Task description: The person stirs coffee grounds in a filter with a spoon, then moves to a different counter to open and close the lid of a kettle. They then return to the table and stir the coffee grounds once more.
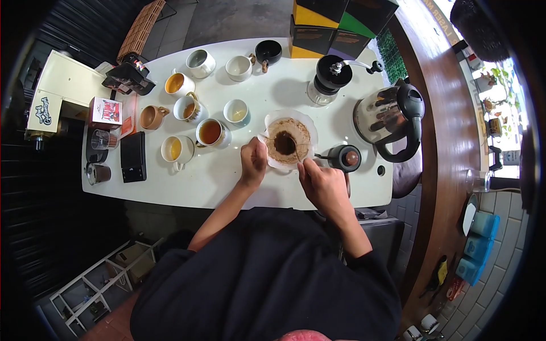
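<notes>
Right hand (pixel 324 184) stirs coffee filter (pixel 287 139) (spoon (pixel 295 149)); left hand (pixel 253 162) steadies.

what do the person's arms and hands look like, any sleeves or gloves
Both hands are bare: no gloves, and no rings or watch that I can make out. The left hand and right hand come from bare forearms. Black sleeves end near the elbows.

Cups (pixel 196 122) cluster left of the filter cone (pixel 289 139); kettle (pixel 392 116) sits right of it, grinder (pixel 331 77) behind.
</notes>
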Available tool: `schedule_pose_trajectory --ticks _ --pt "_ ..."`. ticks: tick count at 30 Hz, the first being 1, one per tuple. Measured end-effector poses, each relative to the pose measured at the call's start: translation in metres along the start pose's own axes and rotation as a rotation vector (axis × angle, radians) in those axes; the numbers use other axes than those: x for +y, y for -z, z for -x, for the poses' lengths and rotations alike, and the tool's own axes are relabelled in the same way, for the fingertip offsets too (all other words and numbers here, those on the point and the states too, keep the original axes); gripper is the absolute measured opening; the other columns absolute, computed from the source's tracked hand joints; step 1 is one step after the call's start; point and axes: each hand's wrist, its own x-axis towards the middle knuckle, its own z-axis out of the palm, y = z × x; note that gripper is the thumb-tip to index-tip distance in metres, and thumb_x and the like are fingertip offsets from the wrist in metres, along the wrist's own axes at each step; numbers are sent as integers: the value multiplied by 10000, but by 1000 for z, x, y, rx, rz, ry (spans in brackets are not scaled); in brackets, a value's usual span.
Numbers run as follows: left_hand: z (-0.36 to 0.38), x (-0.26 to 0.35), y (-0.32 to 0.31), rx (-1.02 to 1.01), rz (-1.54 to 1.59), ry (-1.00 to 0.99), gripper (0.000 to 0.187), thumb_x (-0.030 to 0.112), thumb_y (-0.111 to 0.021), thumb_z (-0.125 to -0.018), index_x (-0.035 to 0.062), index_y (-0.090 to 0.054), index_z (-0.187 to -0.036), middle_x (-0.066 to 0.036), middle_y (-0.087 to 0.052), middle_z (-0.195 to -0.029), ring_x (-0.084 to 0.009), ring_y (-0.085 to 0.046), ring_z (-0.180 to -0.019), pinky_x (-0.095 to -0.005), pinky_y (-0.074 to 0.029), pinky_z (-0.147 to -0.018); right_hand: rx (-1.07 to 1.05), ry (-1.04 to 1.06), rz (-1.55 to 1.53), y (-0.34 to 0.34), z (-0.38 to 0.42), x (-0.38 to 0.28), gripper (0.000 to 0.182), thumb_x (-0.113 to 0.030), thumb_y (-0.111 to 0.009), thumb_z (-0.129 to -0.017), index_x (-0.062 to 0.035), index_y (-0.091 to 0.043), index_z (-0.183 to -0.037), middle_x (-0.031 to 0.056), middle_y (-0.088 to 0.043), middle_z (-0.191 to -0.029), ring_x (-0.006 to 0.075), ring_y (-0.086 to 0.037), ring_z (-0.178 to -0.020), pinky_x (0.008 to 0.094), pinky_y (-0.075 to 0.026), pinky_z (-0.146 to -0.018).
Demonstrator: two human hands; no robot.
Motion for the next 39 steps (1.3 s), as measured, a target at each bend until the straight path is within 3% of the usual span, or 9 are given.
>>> schedule_pose_trajectory --ticks 5,7,14,16,23,29,39 --pt "-1 0 0 -8 -28 -6 395 281 -471 -1045 14 -461 -754 -8 -450 -622 -80 -404 -581 -299 -324 -508 -35 -21 -30 -2 4 -6 254 -160 -627 -975 -48 -513 -777 161 -523 -536 369 -581 -504 478 -443 -495" --pt "0 -3 0 -3 -15 -13 390 283 -471 -1043 11 -472 -763 -10 -448 -623 -80 -403 -584 -300 -325 -510 9 46 -51 3 6 -6 254 -167 -626 -974 -77 -493 -777 118 -532 -502 349 -549 -433 455 -439 -434" --pt "-1 1 0 -13 -11 -3 372 276 -474 -1040 9 -490 -781 -6 -449 -628 -76 -402 -593 -297 -328 -516 -22 56 -91 10 6 -11 254 -163 -627 -973 -73 -492 -778 124 -532 -508 352 -553 -448 458 -442 -448" --pt "-1 0 0 -14 6 6 377 281 -473 -1041 13 -483 -775 -4 -446 -630 -72 -400 -596 -294 -326 -514 -52 -2 -80 5 4 -8 236 -139 -638 -962 -50 -523 -776 168 -520 -542 371 -576 -505 485 -425 -495" --pt "0 5 -1 -20 -2 7 374 269 -479 -1041 21 -467 -761 2 -442 -636 -69 -401 -595 -283 -322 -510 57 40 23 1 -2 3 259 -198 -628 -974 -76 -504 -782 125 -524 -484 368 -561 -447 460 -454 -438" --pt "0 3 -1 -14 -13 19 368 266 -482 -1045 17 -475 -774 0 -450 -643 -63 -418 -606 -276 -327 -515 16 -46 57 13 -2 -3 255 -161 -638 -966 -68 -513 -764 137 -530 -527 348 -584 -489 466 -438 -467" --pt "1 4 -1 -24 33 44 362 260 -501 -1043 16 -483 -777 3 -459 -683 -62 -423 -656 -270 -356 -556 7 37 -1 1 6 -8 255 -207 -615 -981 -89 -510 -781 126 -551 -501 362 -566 -440 470 -462 -435"
